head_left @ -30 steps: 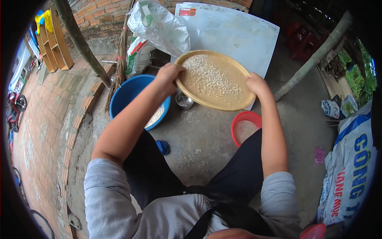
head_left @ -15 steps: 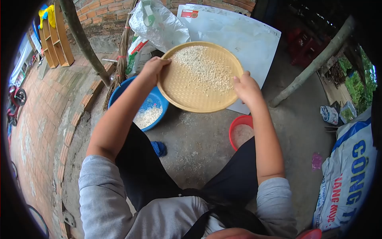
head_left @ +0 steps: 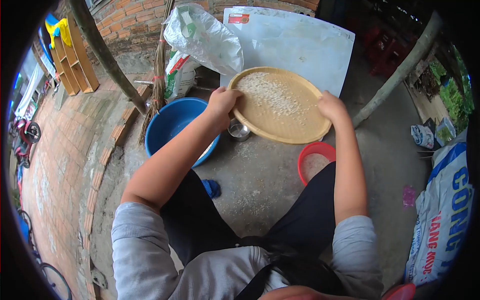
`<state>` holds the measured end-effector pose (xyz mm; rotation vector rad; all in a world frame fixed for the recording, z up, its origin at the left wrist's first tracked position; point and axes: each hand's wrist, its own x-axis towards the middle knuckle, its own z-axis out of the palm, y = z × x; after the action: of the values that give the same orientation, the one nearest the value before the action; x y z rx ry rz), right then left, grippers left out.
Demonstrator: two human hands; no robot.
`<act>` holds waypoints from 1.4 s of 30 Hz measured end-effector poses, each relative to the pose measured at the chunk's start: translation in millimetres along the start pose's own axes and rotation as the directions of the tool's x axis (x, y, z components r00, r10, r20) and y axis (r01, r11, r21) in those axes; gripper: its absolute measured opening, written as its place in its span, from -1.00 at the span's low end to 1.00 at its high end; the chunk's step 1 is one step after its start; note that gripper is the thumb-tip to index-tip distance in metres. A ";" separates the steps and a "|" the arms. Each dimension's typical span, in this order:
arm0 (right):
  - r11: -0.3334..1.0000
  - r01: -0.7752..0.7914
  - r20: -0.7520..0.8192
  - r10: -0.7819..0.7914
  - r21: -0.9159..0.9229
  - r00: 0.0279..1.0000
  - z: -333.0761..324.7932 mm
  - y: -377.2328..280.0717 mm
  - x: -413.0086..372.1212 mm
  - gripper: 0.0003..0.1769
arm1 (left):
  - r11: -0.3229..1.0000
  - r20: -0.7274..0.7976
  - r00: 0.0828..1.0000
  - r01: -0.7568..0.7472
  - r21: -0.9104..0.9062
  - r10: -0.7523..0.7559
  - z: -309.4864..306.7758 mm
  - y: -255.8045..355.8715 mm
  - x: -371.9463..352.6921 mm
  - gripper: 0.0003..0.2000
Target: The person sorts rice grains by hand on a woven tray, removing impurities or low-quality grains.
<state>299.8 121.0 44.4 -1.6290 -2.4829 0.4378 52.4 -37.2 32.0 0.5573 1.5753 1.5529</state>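
A round woven winnowing tray (head_left: 265, 122) is held up in front of me by its rim. Pale grains (head_left: 275, 95), which look like rice, are spread over its far left and middle part. My left hand (head_left: 223, 104) grips the rim on the left side, and my right hand (head_left: 331, 106) grips it on the right. Below my left forearm stands a blue basin (head_left: 172, 112), partly hidden by the arm, with some pale grain showing at its near side. A red basin (head_left: 315, 162) with pale grain inside sits under the tray's right side, near my right knee.
A small metal bowl (head_left: 239, 131) stands on the floor beside the blue basin. Behind are a white board (head_left: 295, 42), plastic sacks (head_left: 200, 37) and a broom (head_left: 159, 75). Wooden poles (head_left: 400, 70) rise on both sides. A large printed sack (head_left: 440, 215) lies at the right.
The tray has moved right and slightly toward me, with both hands still on its rim. The grain has shifted on it. The metal bowl has come into view.
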 end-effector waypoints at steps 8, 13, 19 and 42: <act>0.996 -0.065 -0.042 0.068 0.057 0.997 -0.2 -35.6 -20.7 -0.57 | 0.998 -0.092 0.994 -0.069 -0.011 0.067 -26.2 8.5 33.7 -0.83; 0.981 -0.076 0.061 0.088 -0.180 0.994 -7.6 -12.4 -8.0 -0.51 | 0.974 0.036 0.992 0.125 -0.189 -0.121 1.6 -7.6 15.5 -0.75; 0.998 -0.030 0.046 0.028 0.060 0.999 -14.2 -31.5 -27.3 -0.55 | 0.969 0.117 0.987 0.136 -0.204 -0.114 -21.4 12.7 32.9 -0.81; 0.982 -0.045 -0.024 0.050 0.182 0.998 -7.3 -7.5 -11.3 -0.58 | 0.994 -0.043 0.999 -0.013 -0.104 0.008 -4.3 -3.6 27.9 -0.80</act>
<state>299.8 109.0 54.2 -1.6130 -2.3112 0.6232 34.3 -18.0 21.1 0.4778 1.5153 1.6545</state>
